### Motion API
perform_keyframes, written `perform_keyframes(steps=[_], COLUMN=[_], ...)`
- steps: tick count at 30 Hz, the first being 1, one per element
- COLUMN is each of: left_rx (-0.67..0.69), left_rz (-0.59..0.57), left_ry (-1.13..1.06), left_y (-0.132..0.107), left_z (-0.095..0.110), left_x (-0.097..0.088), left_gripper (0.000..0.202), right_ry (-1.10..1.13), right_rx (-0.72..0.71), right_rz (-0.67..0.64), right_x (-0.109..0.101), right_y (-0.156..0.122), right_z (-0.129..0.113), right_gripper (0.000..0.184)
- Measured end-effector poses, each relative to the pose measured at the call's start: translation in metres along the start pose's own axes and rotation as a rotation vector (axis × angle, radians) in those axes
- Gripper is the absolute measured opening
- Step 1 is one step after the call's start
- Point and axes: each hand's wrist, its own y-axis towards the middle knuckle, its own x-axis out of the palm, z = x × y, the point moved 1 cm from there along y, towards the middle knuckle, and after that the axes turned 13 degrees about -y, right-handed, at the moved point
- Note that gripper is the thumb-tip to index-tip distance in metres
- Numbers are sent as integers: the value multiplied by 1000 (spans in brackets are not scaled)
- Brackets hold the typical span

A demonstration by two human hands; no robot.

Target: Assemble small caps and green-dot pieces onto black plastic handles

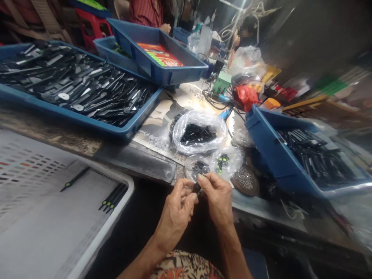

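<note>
A small black part (197,188) shows between my two hands, just off the front edge of the bench; its exact kind cannot be made out. My left hand (176,212) is closed round it with thumb and fingers. From the other side my right hand (217,195) pinches at its upper end. Right beyond the hands lie a clear bag of dark flat pieces (200,166) and a bag with black and lime-green bits (223,162). Behind these sits a larger open plastic bag of black parts (199,133).
Left, a blue tray (128,131) holds many black handled tools. A white crate (72,232) below carries several black tools with green dots. Small metal pieces fill a round dish (247,180). A blue bin (270,151) stands right. Another person's sleeve (147,13) shows behind.
</note>
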Motion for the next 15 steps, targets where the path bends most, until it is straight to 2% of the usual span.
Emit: perform_keyframes(steps=[2,5,8,12,15], left_rx=[10,-4,-42,-87,-89], left_rz=[15,22,38,38,45], left_ry=[39,-20,-94,-181,-185], left_y=[0,0,2,6,8], left_z=[-2,-3,-4,-5,-5], left_x=[0,-2,-4,-5,-6], left_gripper=[12,12,15,18,19], right_ry=[-13,43,53,-174,-316], right_rx=[-13,-1,40,33,-11], right_rz=[-18,-22,134,366,420], right_x=[0,-9,-30,-60,-72], right_y=[1,4,10,21,30], right_z=[1,8,22,41,49], right_gripper=[38,35,27,19,18])
